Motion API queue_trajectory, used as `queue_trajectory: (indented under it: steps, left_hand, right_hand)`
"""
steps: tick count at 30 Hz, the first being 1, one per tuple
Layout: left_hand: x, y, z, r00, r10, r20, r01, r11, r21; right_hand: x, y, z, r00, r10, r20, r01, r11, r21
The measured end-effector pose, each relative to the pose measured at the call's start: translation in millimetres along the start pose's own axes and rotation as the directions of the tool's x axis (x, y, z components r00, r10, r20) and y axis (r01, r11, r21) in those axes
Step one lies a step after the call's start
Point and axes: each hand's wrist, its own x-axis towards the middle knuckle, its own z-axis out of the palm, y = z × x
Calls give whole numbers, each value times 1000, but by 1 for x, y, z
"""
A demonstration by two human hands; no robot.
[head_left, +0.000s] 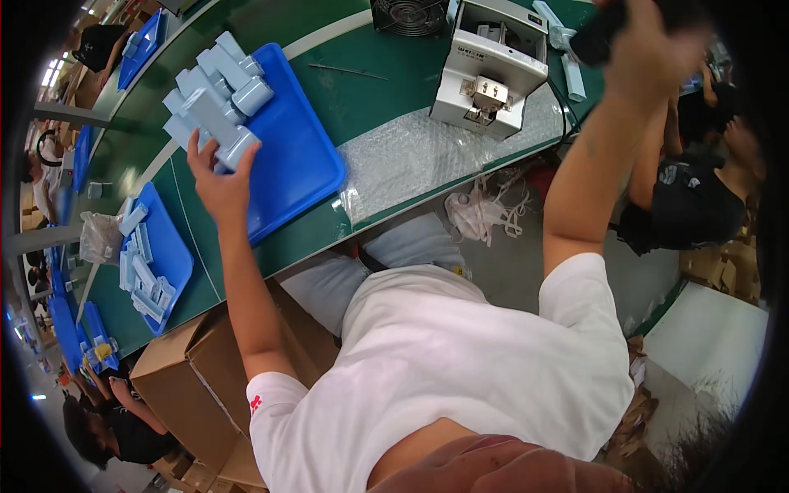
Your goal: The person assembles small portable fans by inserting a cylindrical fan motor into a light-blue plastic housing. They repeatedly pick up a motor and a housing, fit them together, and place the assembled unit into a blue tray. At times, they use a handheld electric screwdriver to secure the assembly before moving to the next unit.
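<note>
My left hand (pixel 220 179) is closed round the wide lower end of a pale blue plastic part (pixel 212 117), thumb on one side and fingers on the other. Several like parts (pixel 220 66) lie close together beyond it, along the left side of a blue tray (pixel 304 156). At the upper right, my right hand (pixel 649 62) is raised, its fingers bent round a dark, blurred object (pixel 596 37) whose kind I cannot make out. Below and left of that hand stands a white bench machine (pixel 485 82) with a metal fixture on its front.
Bubble wrap (pixel 403 164) covers the bench edge before the machine. A black fan (pixel 409 15) and a thin rod (pixel 347 71) are farther back. Pale blue parts (pixel 573 78) lie right of the machine. Another blue tray (pixel 177 259) and a cardboard box (pixel 197 386) are left; a co-worker (pixel 690 197) sits right.
</note>
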Motion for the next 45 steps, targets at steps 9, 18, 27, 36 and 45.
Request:
queue_trajectory:
  steps: [9,18,27,36,45]
  left_hand:
    - [-76,95,74,933,100,346,60,903,-425]
    - [-91,108,116,923,199,328,-69,927,-368]
    - [-96,99,124,923,172,345,35,853,-521]
    - [-98,97,124,926,192,325,25,828,-560]
    - [-99,96,123,939,170,299,32,824,-566]
  right_hand:
    - [-5,19,30,1000,-23,-6,23,999,22]
    - [-24,19,32,988,33,149,-44,996,72]
    - [-22,39,-36,835,418,359,-532,779,332]
    - [-14,47,21,795,423,435,-605,597,526]
    - [-31,61,35,835,441,329,-540,775,328]
